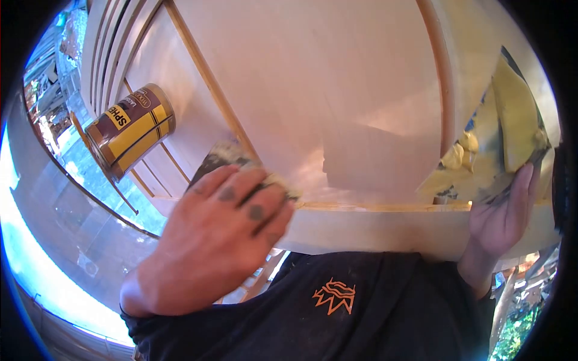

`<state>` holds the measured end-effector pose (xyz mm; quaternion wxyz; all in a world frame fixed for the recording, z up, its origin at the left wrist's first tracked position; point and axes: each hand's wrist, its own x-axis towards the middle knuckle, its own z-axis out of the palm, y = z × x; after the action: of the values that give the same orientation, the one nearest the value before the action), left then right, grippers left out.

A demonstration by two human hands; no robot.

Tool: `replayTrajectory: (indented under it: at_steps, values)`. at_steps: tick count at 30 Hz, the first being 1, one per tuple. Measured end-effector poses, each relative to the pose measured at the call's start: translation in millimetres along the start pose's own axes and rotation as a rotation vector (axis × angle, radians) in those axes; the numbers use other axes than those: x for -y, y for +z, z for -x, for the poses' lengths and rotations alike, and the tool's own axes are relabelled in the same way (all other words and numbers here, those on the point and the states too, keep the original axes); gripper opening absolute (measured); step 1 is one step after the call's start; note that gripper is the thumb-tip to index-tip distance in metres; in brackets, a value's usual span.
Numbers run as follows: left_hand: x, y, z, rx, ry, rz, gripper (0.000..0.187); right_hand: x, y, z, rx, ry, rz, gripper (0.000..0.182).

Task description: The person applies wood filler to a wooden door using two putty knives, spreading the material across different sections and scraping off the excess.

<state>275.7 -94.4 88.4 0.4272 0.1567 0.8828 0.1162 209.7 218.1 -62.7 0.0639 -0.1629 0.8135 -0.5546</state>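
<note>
Wooden panel (313, 90) under tool-gripping hands (211, 240)

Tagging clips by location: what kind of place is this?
Likely an outdoor woodworking spot. A pale wooden panel door lies flat with a tin on it, the right hand holds a filler-smeared scraper, and paving and greenery show around.

The brown and yellow metal tin (130, 130) lying on the pale wooden panel (337, 78), up and to the left of the fingers pressing a pad to the wood, shows the letters "SPHE" in dark print on a yellow label patch; the small script above them is too blurred to read. The black shirt (385, 307) below carries an orange jagged crown-like logo (335, 295), without letters.
</note>
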Motion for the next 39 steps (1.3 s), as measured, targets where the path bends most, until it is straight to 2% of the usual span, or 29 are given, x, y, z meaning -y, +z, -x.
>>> replayTrajectory:
  at_steps: [2,3,6,7,9,10,12,13,15,16,18,19,21,24,27,30,31,33,36,39]
  values:
    - [-16,7,-10,-0.092,0.073,-0.151,0.029,1,7,-7,-0.031,0.105,-0.464,0.036]
    - [-21,11,-14,-0.087,0.120,-0.165,0.026,16,13,-19,-0.027,0.255,-0.929,0.035]
    - [-27,26,-21,-0.024,0.278,-0.256,0.023,8,17,-25,0.136,0.194,-0.960,0.044]
    - [-26,32,-20,0.009,0.256,-0.249,0.020,5,17,-18,0.017,0.215,-0.700,0.042]
    - [-23,34,-13,0.086,0.204,-0.217,0.020,2,13,-11,-0.075,0.202,-0.301,0.041]
    - [-21,35,-8,0.128,0.176,-0.199,0.020,1,10,-11,-0.048,0.170,-0.164,0.042]
    - [-14,39,2,0.181,0.138,-0.196,0.019,4,10,-16,-0.060,0.249,-0.384,0.042]
    - [-11,40,6,0.200,0.133,-0.205,0.020,8,10,-20,-0.102,0.362,-0.740,0.041]
    - [-9,44,11,0.190,0.110,-0.210,0.021,10,12,-23,-0.149,0.473,-1.095,0.039]
    - [-7,44,13,0.201,0.113,-0.213,0.021,9,11,-23,-0.154,0.472,-1.094,0.039]
    - [-3,45,16,0.224,0.121,-0.217,0.021,6,9,-21,-0.126,0.362,-0.718,0.037]
    - [-3,45,16,0.221,0.121,-0.228,0.021,3,8,-18,-0.094,0.246,-0.346,0.037]
    - [-2,45,18,0.218,0.119,-0.251,0.022,3,11,-16,-0.111,0.212,-0.180,0.037]
    - [3,47,21,0.178,0.178,-0.357,0.016,7,14,-16,-0.193,0.392,-0.672,0.037]
    - [4,42,26,0.049,0.067,-0.343,0.021,5,10,-17,-0.121,0.412,-0.920,0.040]
    - [15,31,43,-0.234,-0.082,-0.204,0.028,6,9,-17,-0.124,0.469,-1.037,0.043]
    - [20,31,49,-0.310,-0.135,-0.055,0.031,9,9,-17,-0.183,0.512,-0.983,0.043]
    - [24,45,58,-0.455,-0.234,0.207,0.033,3,5,-17,-0.008,0.429,-1.159,0.043]
    - [27,74,76,-0.696,-0.376,0.675,0.037,-5,-6,-13,-0.111,0.492,-1.081,0.042]
    - [18,115,100,-0.978,-0.566,1.216,0.039,-7,0,-8,-0.300,0.449,-0.435,0.044]
